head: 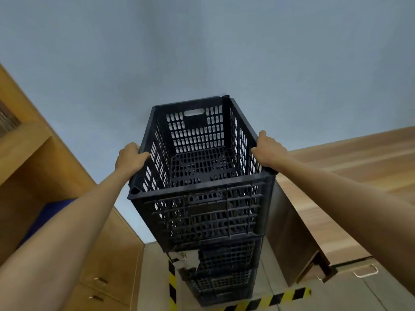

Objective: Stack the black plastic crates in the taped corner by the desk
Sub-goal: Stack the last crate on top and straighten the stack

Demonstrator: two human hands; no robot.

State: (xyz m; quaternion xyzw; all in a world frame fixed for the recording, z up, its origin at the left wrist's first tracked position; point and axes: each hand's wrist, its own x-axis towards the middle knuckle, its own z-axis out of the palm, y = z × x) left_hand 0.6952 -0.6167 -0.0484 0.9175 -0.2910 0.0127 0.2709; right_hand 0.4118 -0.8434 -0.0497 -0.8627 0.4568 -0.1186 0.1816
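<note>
Here we log both grips as closed — left hand [129, 157] fingers curled over the top crate [202, 176] left rim, right hand [268, 149] clamped on its right rim. Arms reach forward, extended. Crate empty, atop the crate stack [222, 274] inside the striped tape [265, 299] corner, beside the desk [336, 198].

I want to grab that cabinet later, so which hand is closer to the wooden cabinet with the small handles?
Left. The left hand grips the top crate's left rim, on the wooden cabinet's side; the right hand grips the opposite rim, toward the desk.
</note>
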